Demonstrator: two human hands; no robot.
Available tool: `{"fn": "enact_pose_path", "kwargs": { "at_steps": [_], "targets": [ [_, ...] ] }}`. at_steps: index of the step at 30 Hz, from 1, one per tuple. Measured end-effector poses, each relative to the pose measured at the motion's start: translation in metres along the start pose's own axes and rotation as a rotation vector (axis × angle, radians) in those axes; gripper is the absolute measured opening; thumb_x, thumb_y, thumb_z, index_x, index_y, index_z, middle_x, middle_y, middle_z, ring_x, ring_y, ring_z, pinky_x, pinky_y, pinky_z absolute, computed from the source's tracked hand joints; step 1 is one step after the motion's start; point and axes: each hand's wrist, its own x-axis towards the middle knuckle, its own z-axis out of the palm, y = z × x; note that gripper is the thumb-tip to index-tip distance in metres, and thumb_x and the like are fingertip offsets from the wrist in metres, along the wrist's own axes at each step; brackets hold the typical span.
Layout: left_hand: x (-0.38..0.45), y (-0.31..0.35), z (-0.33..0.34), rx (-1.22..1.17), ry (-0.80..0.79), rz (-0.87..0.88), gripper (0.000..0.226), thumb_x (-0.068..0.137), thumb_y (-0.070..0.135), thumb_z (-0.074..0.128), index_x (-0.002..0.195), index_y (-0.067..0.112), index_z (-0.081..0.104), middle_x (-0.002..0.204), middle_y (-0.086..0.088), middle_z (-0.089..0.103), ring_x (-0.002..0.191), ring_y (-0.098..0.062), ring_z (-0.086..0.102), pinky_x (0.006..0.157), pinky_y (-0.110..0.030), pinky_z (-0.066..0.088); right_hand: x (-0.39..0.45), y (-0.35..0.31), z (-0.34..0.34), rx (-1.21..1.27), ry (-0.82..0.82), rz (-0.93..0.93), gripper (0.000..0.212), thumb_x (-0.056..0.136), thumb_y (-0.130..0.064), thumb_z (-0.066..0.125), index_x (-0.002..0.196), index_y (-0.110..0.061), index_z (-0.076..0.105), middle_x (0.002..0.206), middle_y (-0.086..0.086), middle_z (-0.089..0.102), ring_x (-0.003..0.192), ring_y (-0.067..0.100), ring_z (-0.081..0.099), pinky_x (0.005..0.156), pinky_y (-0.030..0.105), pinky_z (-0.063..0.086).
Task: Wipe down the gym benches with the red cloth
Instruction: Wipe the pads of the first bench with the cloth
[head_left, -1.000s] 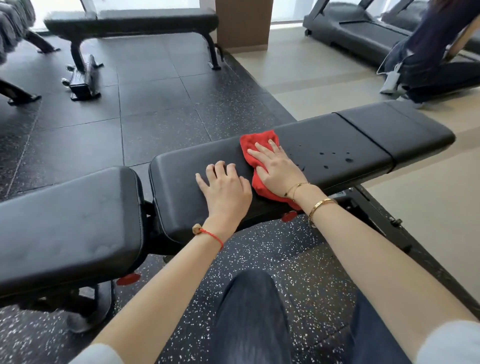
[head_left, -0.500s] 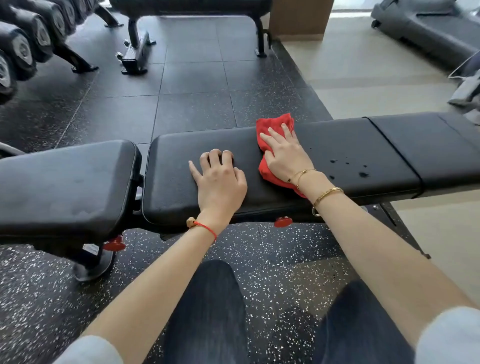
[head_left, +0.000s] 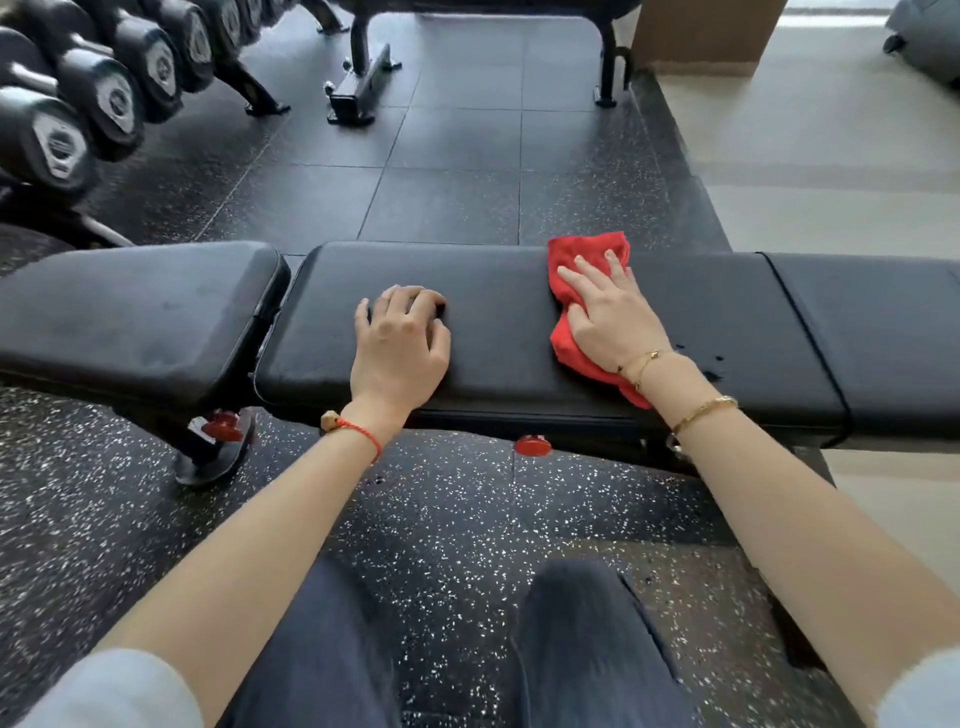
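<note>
A black padded gym bench (head_left: 498, 332) runs across the view in front of me, with a separate seat pad (head_left: 135, 312) at its left. My right hand (head_left: 608, 317) presses flat on the red cloth (head_left: 569, 306), which lies bunched on the long pad, right of its middle. My left hand (head_left: 400, 348) rests on the same pad further left, fingers curled, holding nothing. A few dark wet drops (head_left: 714, 366) sit on the pad just right of my right wrist.
A rack of black dumbbells (head_left: 88, 88) stands at the far left. A second bench's frame (head_left: 363, 67) is across the dark rubber floor. A brown pillar (head_left: 706, 36) and pale floor lie at the back right. My knees (head_left: 467, 649) are below the bench.
The view has swung left and down, so the bench now lies level across the frame. My right hand and the cloth have slid a little to the right, away from my left hand.
</note>
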Motion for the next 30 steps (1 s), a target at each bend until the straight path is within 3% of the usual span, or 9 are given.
{"fn": "enact_pose_path", "kwargs": {
  "at_steps": [6, 10, 19, 25, 30],
  "targets": [
    [0.000, 0.001, 0.000, -0.023, 0.019, -0.010, 0.026, 0.092, 0.019, 0.049, 0.114, 0.021, 0.062, 0.124, 0.001, 0.062, 0.126, -0.023, 0.052, 0.113, -0.049, 0.029, 0.007, -0.035, 0.013, -0.031, -0.027, -0.187, 0.055, 0.096, -0.024, 0.039, 0.150, -0.020, 0.029, 0.160, 0.002, 0.019, 0.149, 0.030, 0.001, 0.122, 0.042, -0.002],
    [0.002, 0.000, -0.002, -0.033, 0.014, 0.000, 0.027, 0.091, 0.018, 0.049, 0.113, 0.022, 0.064, 0.121, 0.003, 0.064, 0.122, -0.021, 0.055, 0.108, -0.050, 0.035, -0.027, -0.021, 0.010, 0.013, -0.031, -0.310, 0.055, 0.095, -0.024, 0.041, 0.149, -0.024, 0.031, 0.159, -0.002, 0.022, 0.150, 0.026, 0.003, 0.122, 0.039, 0.000],
    [0.002, 0.002, -0.002, -0.048, 0.029, 0.008, 0.024, 0.092, 0.021, 0.051, 0.111, 0.024, 0.064, 0.117, 0.005, 0.065, 0.115, -0.018, 0.057, 0.106, -0.044, 0.036, -0.007, 0.039, -0.010, 0.015, -0.024, -0.073, 0.053, 0.097, -0.022, 0.038, 0.150, -0.022, 0.030, 0.160, 0.001, 0.018, 0.149, 0.030, 0.001, 0.122, 0.041, -0.002],
    [0.002, 0.000, -0.004, -0.064, 0.029, 0.016, 0.025, 0.091, 0.022, 0.051, 0.111, 0.024, 0.065, 0.118, 0.005, 0.065, 0.116, -0.018, 0.056, 0.106, -0.042, 0.034, 0.015, -0.009, 0.004, -0.046, -0.058, -0.183, 0.055, 0.096, -0.027, 0.037, 0.150, -0.021, 0.027, 0.161, 0.003, 0.017, 0.149, 0.031, 0.001, 0.122, 0.043, -0.002],
    [0.002, -0.001, -0.004, -0.062, 0.013, 0.021, 0.026, 0.092, 0.023, 0.050, 0.113, 0.023, 0.065, 0.120, 0.004, 0.065, 0.118, -0.019, 0.056, 0.108, -0.045, 0.035, -0.009, -0.007, 0.008, -0.003, -0.037, -0.264, 0.055, 0.094, -0.024, 0.041, 0.149, -0.022, 0.032, 0.159, 0.001, 0.022, 0.149, 0.028, 0.005, 0.122, 0.040, 0.000]
  ]
}}
